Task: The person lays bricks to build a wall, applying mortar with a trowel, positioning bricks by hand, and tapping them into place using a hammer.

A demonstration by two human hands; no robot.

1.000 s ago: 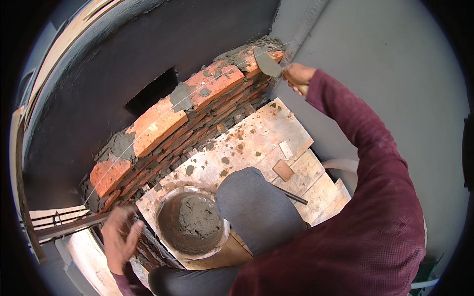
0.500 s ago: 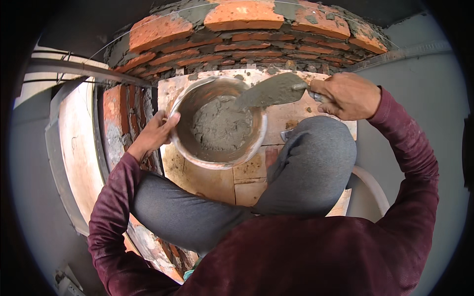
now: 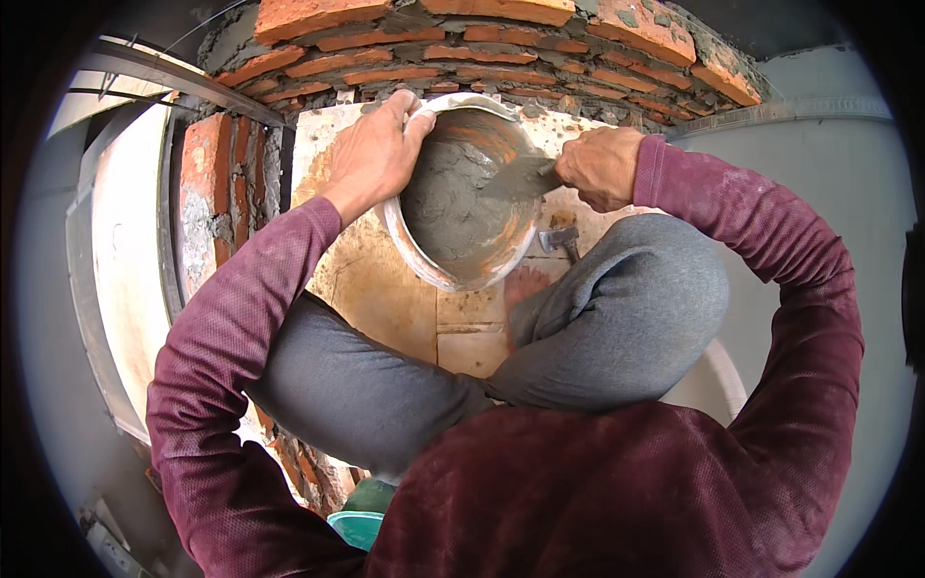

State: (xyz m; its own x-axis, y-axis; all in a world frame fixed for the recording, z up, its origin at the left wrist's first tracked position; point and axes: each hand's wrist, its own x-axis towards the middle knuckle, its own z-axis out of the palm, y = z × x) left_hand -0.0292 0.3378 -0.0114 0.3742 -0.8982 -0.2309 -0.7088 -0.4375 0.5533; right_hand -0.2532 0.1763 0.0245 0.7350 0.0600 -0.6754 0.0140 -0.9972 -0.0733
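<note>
My left hand [image 3: 381, 149] grips the upper left rim of a white, mortar-smeared bucket [image 3: 414, 252], which is tilted on the board. Grey wet mortar [image 3: 443, 193] lies inside it. My right hand [image 3: 597, 166] holds a trowel [image 3: 515, 181] by its handle, with the blade down in the bucket's right side at the mortar. A small hammer-like tool [image 3: 559, 239] lies on the board beside the bucket, near my bent right knee.
A low brick wall [image 3: 496, 10] with grey mortar runs along the back. A brick pier [image 3: 207, 173] and pale panels stand at the left, a grey wall [image 3: 790, 241] at the right. The wooden board [image 3: 376, 289] is under me. A green container [image 3: 352, 530] sits behind me.
My right hand and trowel have left the wall top and gone into the bucket. My left hand has taken the bucket's rim and moved up, tilting it. The view has turned.
</note>
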